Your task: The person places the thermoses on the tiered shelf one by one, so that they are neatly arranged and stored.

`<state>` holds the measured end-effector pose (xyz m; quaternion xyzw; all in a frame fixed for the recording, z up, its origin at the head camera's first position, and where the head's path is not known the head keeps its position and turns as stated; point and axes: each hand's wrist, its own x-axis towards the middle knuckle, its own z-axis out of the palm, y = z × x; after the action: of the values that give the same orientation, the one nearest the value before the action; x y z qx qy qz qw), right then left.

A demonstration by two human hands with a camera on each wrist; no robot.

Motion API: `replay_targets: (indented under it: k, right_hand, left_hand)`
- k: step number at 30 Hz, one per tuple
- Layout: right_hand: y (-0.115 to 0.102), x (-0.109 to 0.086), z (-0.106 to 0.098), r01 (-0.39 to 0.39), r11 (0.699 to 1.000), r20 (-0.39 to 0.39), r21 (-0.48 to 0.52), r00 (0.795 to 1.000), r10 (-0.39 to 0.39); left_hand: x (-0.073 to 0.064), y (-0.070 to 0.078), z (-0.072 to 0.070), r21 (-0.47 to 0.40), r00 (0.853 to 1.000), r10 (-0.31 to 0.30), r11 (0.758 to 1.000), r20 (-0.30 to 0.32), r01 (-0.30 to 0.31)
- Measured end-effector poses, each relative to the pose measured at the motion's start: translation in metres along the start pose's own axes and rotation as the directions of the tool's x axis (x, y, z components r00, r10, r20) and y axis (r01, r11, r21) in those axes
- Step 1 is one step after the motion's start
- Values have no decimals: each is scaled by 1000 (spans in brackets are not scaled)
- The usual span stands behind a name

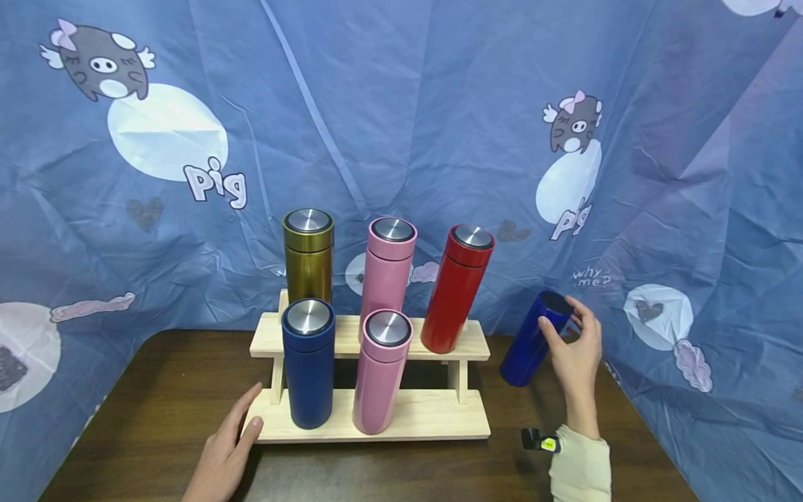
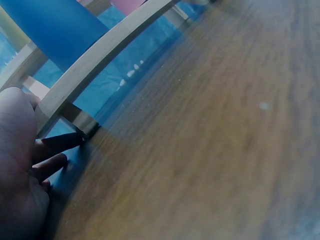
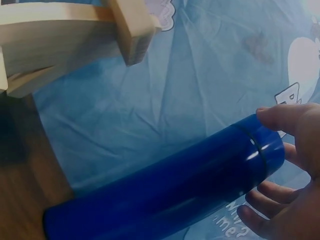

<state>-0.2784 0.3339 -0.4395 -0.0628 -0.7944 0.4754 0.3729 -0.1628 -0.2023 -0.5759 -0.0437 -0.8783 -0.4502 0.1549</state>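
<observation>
At the right, my right hand (image 1: 580, 345) grips a shiny blue thermos (image 1: 533, 341) near its top, thumb on one side and fingers on the other. The thermos leans, top to the right, its base low over the table; the right wrist view shows the seam of its lid (image 3: 265, 145). My left hand (image 1: 226, 443) touches the left end of a two-tier wooden rack (image 1: 439, 418), thumb and fingers extended at the lower shelf's corner. In the left wrist view its fingers (image 2: 57, 144) reach past the shelf's end beside a foot of the rack.
Gold (image 1: 309, 272), pink (image 1: 387, 272) and red (image 1: 458, 289) thermoses stand on the upper shelf, the red one near its right end. A dark blue thermos (image 1: 309, 369) and another pink thermos (image 1: 379, 380) stand below. Blue printed cloth (image 1: 426, 104) hangs behind the brown table (image 1: 376, 474).
</observation>
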Motion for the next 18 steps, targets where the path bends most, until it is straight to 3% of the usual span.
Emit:
replay_targets:
  k: [18]
  right_hand:
    - [22,-3,12,-60,987,23,149,998,57]
  left_hand:
    - [1,0,-2,3,999,-33,999,35,33]
